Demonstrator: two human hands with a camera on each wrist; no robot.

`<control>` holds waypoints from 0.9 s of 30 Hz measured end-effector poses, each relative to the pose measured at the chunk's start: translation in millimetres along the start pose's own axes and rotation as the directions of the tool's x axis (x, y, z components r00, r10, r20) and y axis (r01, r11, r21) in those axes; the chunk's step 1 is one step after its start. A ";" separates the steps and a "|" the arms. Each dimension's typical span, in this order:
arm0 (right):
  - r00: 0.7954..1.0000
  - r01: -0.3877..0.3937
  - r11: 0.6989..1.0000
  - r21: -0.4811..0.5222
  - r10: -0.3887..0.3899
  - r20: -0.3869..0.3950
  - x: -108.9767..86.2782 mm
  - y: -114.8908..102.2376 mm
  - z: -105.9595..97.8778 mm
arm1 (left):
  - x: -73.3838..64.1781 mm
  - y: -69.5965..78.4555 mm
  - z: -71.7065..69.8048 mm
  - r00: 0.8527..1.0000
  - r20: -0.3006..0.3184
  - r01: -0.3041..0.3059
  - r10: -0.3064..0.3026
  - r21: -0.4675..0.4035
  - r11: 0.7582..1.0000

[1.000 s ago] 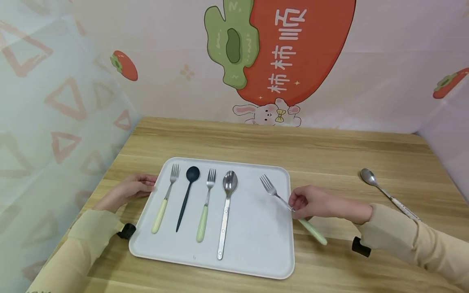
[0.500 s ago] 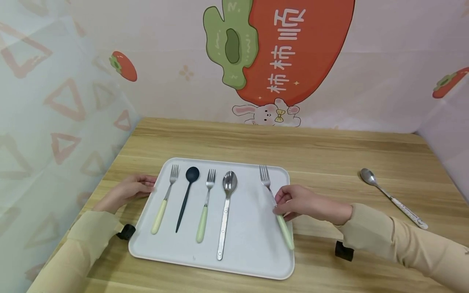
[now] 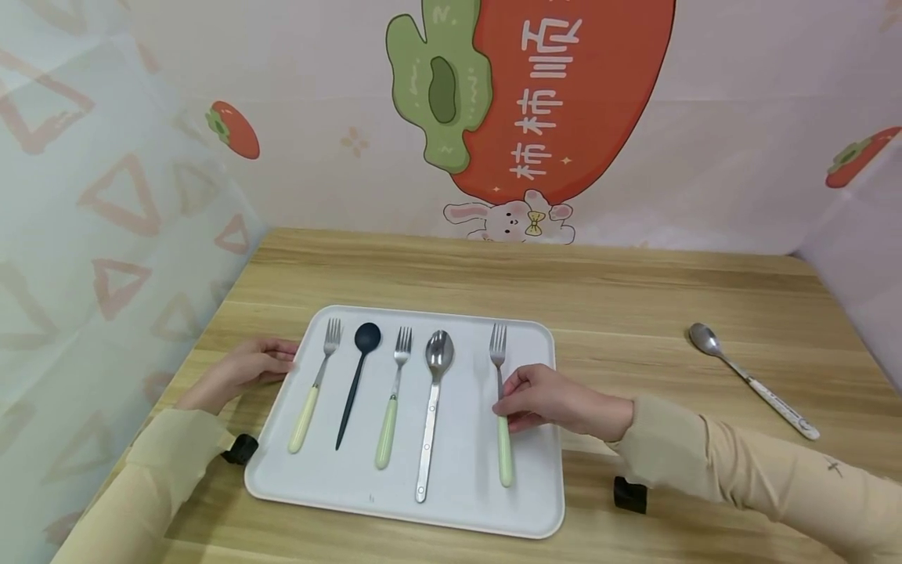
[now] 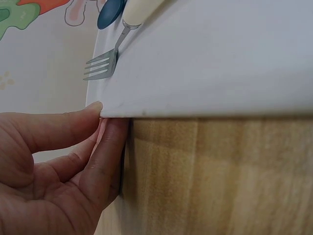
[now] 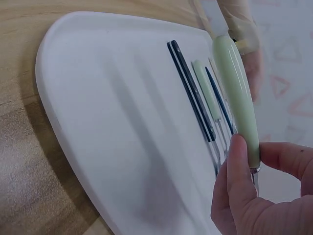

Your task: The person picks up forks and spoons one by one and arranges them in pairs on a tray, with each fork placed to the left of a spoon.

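My right hand (image 3: 550,399) pinches a fork (image 3: 504,454) with a pale green handle, just where the handle meets the metal neck. In the right wrist view the fork's handle (image 5: 237,90) is raised over the white tray (image 5: 112,93), casting a shadow on it. At the tray's left edge, my left hand (image 3: 247,368) holds the rim, thumb on top and fingers against the side. On the tray lie, from left to right, a cream-handled fork (image 3: 304,419), a black spoon (image 3: 367,338), a smaller green-handled fork (image 3: 387,431) and a steel spoon (image 3: 438,356).
Right of the tray, a spoon (image 3: 777,407) with a patterned white handle lies slanted on the wooden table (image 3: 634,298). Printed cloth walls (image 3: 317,180) stand behind the table and at both sides.
My right hand has moved left over the tray with the fork. The fork has turned from slanted to nearly parallel with the other cutlery. My left hand stays at the tray's edge.
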State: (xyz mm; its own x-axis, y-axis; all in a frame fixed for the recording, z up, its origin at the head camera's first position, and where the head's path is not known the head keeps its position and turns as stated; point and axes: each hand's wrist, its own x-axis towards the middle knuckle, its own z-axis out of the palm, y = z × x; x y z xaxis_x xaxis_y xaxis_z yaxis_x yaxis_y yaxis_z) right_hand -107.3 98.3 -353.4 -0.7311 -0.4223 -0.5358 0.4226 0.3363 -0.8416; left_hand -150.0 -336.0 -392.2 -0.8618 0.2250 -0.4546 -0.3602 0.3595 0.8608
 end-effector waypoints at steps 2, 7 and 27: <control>1.000 -0.013 1.000 -0.006 0.013 -0.017 4.1 1.6 4.1 | -0.4 -0.1 0.1 1.000 -0.003 0.001 -0.001 -0.003 1.000; 0.996 -0.042 0.998 -0.048 0.038 -0.079 15.4 4.8 13.0 | -0.6 -0.7 -0.7 1.000 0.010 -0.010 0.010 -0.002 1.000; 0.974 -0.121 0.963 -0.239 0.068 -0.217 36.2 10.5 32.8 | 0.4 -1.1 -1.3 1.000 -0.009 0.011 -0.011 0.023 1.000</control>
State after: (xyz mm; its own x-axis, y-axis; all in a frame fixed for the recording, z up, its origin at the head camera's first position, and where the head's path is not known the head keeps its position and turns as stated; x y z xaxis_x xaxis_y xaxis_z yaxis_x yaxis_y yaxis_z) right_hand -111.8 58.9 -383.8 -0.7994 -0.2056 -0.5645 0.3673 0.5763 -0.7301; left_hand -150.5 -337.5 -393.0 -0.8611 0.2125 -0.4619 -0.3615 0.3830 0.8500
